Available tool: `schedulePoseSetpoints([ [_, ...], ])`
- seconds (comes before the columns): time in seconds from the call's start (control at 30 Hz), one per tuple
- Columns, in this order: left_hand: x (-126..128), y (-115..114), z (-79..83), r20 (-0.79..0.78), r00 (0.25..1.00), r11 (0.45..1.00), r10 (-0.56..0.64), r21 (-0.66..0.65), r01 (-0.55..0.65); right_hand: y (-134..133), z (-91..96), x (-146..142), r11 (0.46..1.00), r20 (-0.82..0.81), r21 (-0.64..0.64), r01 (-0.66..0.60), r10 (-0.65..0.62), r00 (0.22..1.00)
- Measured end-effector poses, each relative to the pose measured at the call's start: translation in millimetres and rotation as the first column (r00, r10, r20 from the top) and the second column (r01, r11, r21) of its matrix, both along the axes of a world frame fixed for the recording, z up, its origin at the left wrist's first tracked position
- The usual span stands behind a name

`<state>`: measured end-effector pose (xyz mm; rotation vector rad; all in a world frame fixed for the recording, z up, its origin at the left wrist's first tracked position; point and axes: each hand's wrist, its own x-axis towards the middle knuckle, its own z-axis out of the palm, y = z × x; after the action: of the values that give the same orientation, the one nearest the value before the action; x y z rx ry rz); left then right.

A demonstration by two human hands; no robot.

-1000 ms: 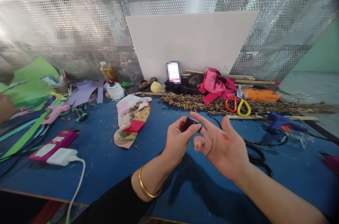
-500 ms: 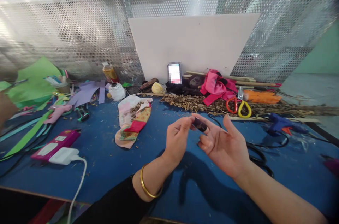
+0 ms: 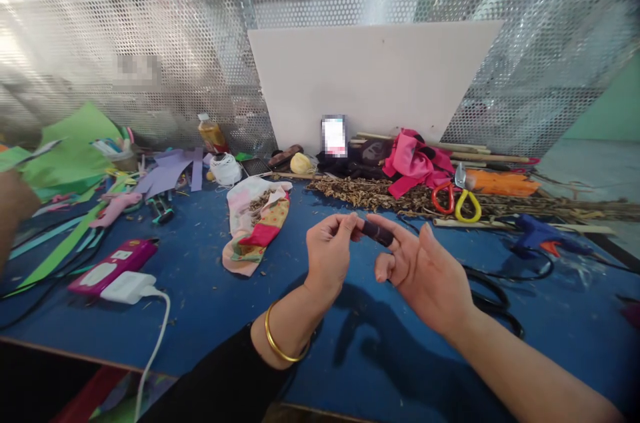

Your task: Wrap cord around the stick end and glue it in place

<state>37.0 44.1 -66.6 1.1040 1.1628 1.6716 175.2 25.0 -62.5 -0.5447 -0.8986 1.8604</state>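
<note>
Over the blue table my left hand (image 3: 327,253), with a gold bangle at its wrist, is closed in a pinch at the tip end of a dark finger wrap (image 3: 377,233). The wrap sits around one finger of my right hand (image 3: 430,273). That hand is palm up, its thumb and index finger apart and another finger curled; it grips nothing. Whether the wrap is cloth or tape I cannot tell. Left of my hands lies a patterned fabric piece (image 3: 257,236) with dry brown bits on it.
Dried plant stalks (image 3: 360,196) lie along the back, with red-and-yellow-handled scissors (image 3: 456,199) and a blue glue gun (image 3: 545,236) to the right. A magenta power strip (image 3: 113,269) with a white charger (image 3: 129,287) is at left. Another person's hand (image 3: 17,209) shows at the left edge.
My left fingertips have shifted slightly left along the wrapped finger, and more of the dark wrap shows. The whole view has shifted a little.
</note>
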Motion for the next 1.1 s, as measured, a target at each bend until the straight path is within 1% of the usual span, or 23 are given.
schedulePoseSetpoints([
  [0.2, 1, 1, -0.8, 0.112, 0.992, 0.995, -0.049, -0.084, 0.059, 6, 0.1, 3, 0.993, -0.127, -0.118, -0.023, 0.008, 0.992],
  [0.37, -1, 2, 1.9, 0.138, 0.99, 0.993, -0.017, -0.112, 0.032, 10, -2.1, 5, 0.99, -0.147, -0.142, -0.021, 0.0, 0.989],
  [0.5, -9, 8, 4.4, 0.137, 0.99, 0.993, 0.038, -0.114, -0.023, 12, -5.5, 4, 0.993, -0.125, -0.118, 0.01, -0.024, 0.992],
  [0.6, -21, 18, 5.2, 0.154, 0.982, 0.992, 0.113, -0.081, -0.101, 13, -8.0, 3, 0.994, -0.072, -0.102, 0.041, -0.048, 0.996],
  [0.73, -35, 31, 6.0, 0.232, 0.946, 0.974, 0.225, -0.046, -0.22, 10, -7.1, 1, 0.993, 0.025, -0.053, 0.101, -0.1, 0.995],
  [0.8, -38, 33, 6.1, 0.212, 0.944, 0.968, 0.251, -0.04, -0.248, 9, -4.7, 0, 0.99, 0.056, -0.008, 0.14, -0.139, 0.989],
  [0.83, -37, 33, 5.9, 0.17, 0.955, 0.97, 0.242, -0.042, -0.239, 9, -3.2, 0, 0.988, 0.061, 0.008, 0.155, -0.156, 0.986],
  [0.9, -33, 29, 5.5, 0.043, 0.984, 0.984, 0.175, -0.034, -0.174, 9, -0.2, 2, 0.988, 0.044, 0.001, 0.153, -0.153, 0.987],
  [0.93, -30, 26, 5.4, -0.023, 0.993, 0.993, 0.113, -0.028, -0.113, 10, 1.0, 2, 0.991, 0.024, -0.022, 0.135, -0.135, 0.991],
  [1.0, -22, 19, 5.8, -0.105, 0.992, 0.997, -0.069, -0.037, 0.065, 12, 2.5, 5, 0.993, -0.026, -0.07, 0.091, -0.093, 0.995],
  [1.03, -19, 15, 6.2, -0.112, 0.98, 0.986, -0.165, -0.053, 0.16, 13, 2.7, 6, 0.994, -0.046, -0.083, 0.074, -0.078, 0.996],
  [1.1, -14, 10, 6.4, -0.084, 0.942, 0.944, -0.326, -0.086, 0.319, 14, 2.2, 7, 0.995, -0.076, -0.084, 0.06, -0.066, 0.995],
])
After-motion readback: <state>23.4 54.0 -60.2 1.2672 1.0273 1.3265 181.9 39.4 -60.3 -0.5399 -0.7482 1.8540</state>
